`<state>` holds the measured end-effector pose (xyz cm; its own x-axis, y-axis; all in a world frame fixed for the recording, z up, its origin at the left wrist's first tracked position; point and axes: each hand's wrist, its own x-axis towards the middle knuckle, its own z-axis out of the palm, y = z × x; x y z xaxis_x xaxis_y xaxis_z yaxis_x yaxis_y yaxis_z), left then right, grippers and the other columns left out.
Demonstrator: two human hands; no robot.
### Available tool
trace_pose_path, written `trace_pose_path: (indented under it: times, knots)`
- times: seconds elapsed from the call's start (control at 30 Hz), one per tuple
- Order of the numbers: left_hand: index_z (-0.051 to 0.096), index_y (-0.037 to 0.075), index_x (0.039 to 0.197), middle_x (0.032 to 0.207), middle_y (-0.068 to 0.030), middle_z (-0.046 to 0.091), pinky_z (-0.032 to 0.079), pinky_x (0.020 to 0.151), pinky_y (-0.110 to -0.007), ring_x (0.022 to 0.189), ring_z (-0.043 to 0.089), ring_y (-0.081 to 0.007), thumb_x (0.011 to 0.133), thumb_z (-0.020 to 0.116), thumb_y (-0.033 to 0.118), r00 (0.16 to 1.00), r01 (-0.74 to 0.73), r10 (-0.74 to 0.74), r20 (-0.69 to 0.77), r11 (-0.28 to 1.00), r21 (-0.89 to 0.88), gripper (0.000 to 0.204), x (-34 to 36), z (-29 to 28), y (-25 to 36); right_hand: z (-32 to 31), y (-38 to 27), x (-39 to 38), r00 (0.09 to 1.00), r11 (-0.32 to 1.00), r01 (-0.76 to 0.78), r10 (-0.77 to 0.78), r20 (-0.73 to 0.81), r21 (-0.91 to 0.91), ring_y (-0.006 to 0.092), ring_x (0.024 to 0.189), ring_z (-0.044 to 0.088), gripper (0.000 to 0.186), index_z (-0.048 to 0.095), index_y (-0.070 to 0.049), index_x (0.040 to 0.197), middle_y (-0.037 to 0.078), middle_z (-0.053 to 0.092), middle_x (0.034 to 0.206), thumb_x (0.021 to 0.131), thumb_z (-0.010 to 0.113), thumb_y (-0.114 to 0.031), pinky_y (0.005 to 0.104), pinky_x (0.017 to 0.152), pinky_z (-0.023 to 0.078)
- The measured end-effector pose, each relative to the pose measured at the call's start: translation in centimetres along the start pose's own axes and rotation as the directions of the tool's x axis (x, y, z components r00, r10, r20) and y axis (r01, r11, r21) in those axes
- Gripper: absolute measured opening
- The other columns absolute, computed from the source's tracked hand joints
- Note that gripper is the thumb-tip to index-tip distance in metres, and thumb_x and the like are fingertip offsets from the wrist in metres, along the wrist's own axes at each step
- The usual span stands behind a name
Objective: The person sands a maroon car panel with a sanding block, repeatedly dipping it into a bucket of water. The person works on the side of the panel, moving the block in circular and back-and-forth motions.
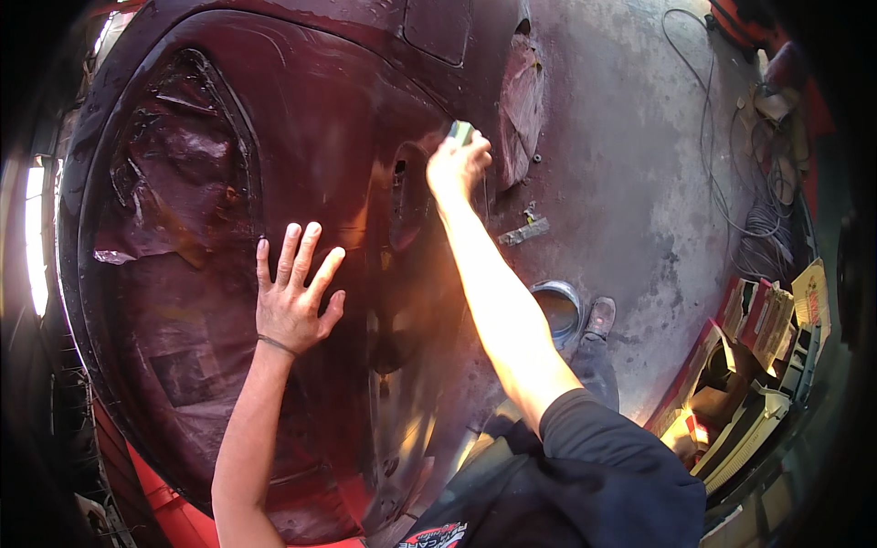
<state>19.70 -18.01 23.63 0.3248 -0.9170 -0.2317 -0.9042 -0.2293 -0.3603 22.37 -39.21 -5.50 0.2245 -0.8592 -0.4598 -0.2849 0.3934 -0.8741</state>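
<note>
A dark red car body (320,110) with a wet sheen fills the left and middle of the view. My left hand (294,297) lies on its panel with the fingers spread and nothing held. Farther forward and to the right, my right hand (457,169) grips a small, pale green sponge-like block (461,132) against the car's surface near a panel seam. Part of the block is hidden by my fingers. An elongated recess (399,187) with a dark slot sits in the panel just left of my right wrist. Clear plastic film (178,151) covers a window opening at the left.
A bucket (559,309) stands beside my shoe (601,317) on the grey concrete floor (621,173). A metal piece (523,230) lies near the car. Plastic sheeting (521,110) hangs at the wheel area. Coiled cable (763,236) and open cardboard boxes (758,320) line the right side.
</note>
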Motion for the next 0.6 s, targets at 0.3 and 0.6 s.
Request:
trace_pose_path:
  times: [0.3, 0.6]
  knots:
    - [0.065, 0.023, 0.158, 0.183, -0.0162, 0.037, 0.012, 0.139, -0.066, 0.173, 0.026, -0.0382, 0.09, 0.082, 0.033, 1.0, -0.009, 0.008, 0.014, 0.999, 0.039, 0.071, -0.5, 0.0, -0.1, 0.5, 0.7, -1.3, 0.893, 0.893, 0.446, -0.439, -0.098, 0.065, 0.0508, 0.137, 0.05, 0.062, 0.042, 0.0, 0.159, 0.033, 0.049, 0.148, 0.105, 0.07, -0.015, 0.0635, 0.118, 0.04]
    - [0.063, 0.023, 0.16, 0.184, -0.0161, 0.036, 0.014, 0.139, -0.065, 0.173, 0.026, -0.0381, 0.09, 0.082, 0.03, 1.0, -0.019, 0.019, 0.005, 0.998, 0.059, 0.072, -0.9, 0.1, -0.1, -1.9, 10.9, -14.3, 0.917, 0.912, 0.397, -0.398, -0.02, 0.106, 0.0546, 0.14, 0.05, 0.063, 0.039, 0.007, 0.161, 0.036, 0.049, 0.147, 0.11, 0.065, -0.021, 0.0651, 0.123, 0.038]
